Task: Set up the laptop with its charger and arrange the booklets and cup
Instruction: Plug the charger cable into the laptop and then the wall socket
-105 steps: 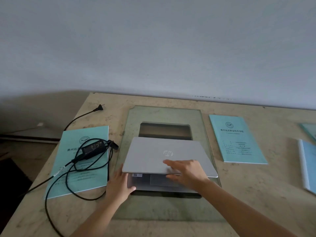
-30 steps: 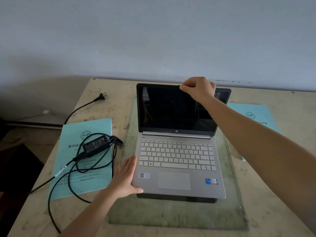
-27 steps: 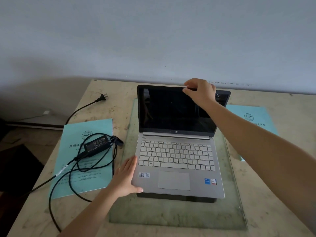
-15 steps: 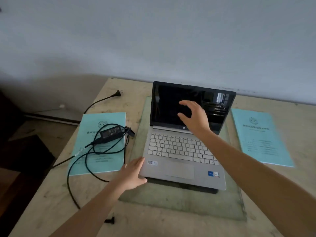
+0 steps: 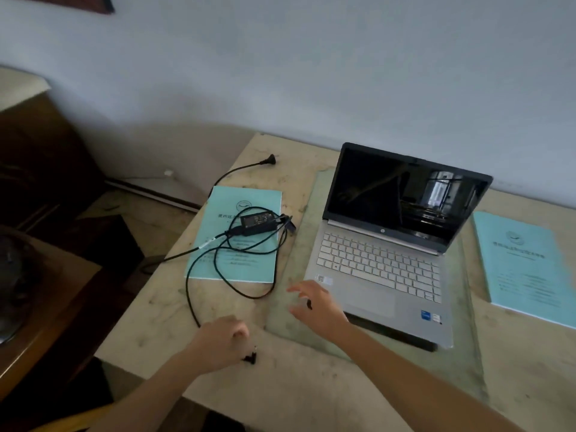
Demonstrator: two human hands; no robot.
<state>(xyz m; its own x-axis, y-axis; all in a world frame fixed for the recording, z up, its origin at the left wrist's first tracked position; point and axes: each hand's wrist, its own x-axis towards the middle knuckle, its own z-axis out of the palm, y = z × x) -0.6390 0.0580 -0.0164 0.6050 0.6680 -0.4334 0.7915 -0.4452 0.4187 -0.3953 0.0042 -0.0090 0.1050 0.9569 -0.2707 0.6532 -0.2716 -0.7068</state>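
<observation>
The left hand pinches the black charger cable near its small barrel plug. The right hand, fingers spread, hovers beside the open silver laptop on the glass sheet.

laptop centre-right on glass sheet, charger on left booklet, another booklet far right

Matt silver laptop with glossy screen on a glass sheet over mottled stone table.
</observation>
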